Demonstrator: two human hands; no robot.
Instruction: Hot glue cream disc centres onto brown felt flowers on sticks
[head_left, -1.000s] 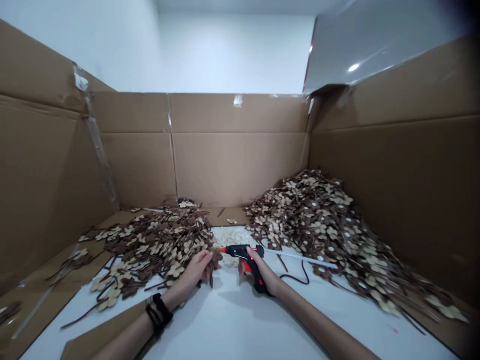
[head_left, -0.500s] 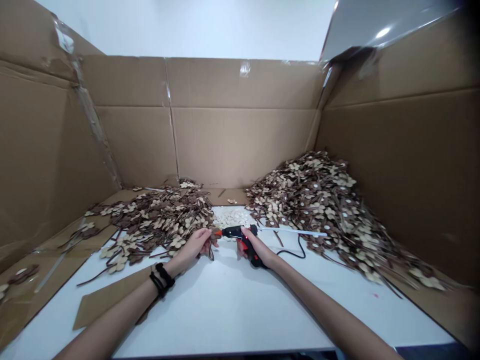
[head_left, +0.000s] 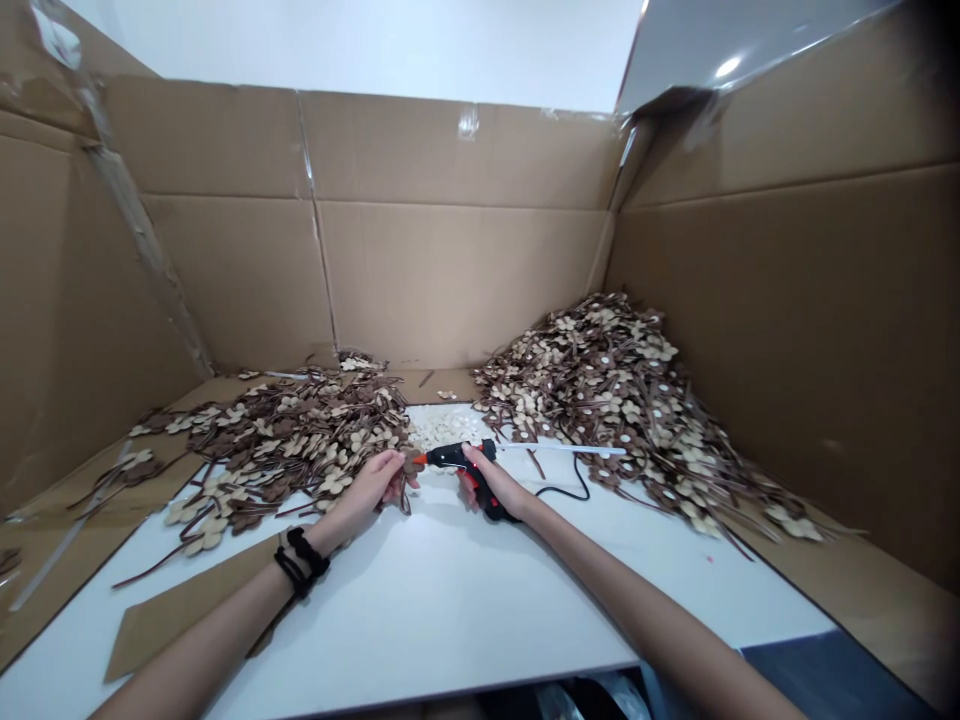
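Observation:
My right hand [head_left: 491, 483] is wrapped round a black and red hot glue gun [head_left: 448, 456], its orange nozzle aimed left. A long clear glue stick [head_left: 562, 449] juts from the gun's rear. Between the fingertips of my left hand [head_left: 381, 480] is a brown flower cutout [head_left: 412, 466] with a thin stem strip dangling below it. The nozzle tip is at the flower; whether it touches I cannot tell. Behind the gun lies a scatter of small white pieces [head_left: 450, 425].
Brown and cream flower cutouts lie in a left pile [head_left: 300, 425] and a taller right pile [head_left: 607, 385]. Cardboard walls [head_left: 465, 270] enclose the white table [head_left: 450, 600]. A flat cardboard strip [head_left: 180, 605] lies beneath my left forearm. The gun's black cord [head_left: 574, 493] curls to the right.
The whole view has shifted, so everything appears further left and slightly higher. Both hands keep the same hold, with the nozzle still at the flower.

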